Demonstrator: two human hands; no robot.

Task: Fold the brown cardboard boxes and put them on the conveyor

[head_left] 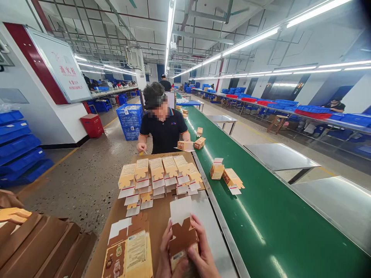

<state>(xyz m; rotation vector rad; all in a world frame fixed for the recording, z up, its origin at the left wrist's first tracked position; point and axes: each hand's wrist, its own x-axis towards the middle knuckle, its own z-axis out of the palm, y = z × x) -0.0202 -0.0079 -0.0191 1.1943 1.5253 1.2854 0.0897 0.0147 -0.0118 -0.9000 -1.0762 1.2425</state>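
Between my two hands is a small brown and cream carton (183, 236), its end flaps standing up and a white flap pointing away from me. My left hand (165, 247) wraps the carton's left side. On the other side my right hand (203, 251) grips it, thumb across the front. To the left lies a stack of flat, unfolded cartons (131, 251) with printed labels. Beyond my hands, rows of formed cartons (157, 170) rest on the cardboard-covered table (116, 216), white-edged flaps open towards me.
A green conveyor belt (249, 216) runs along the right, carrying several cartons (232, 179). Across the table sits a co-worker (164, 129) in a dark polo shirt, beside another carton (185, 146). Brown cardboard boxes (43, 247) stand at lower left. Blue crates (129, 121) stand behind.
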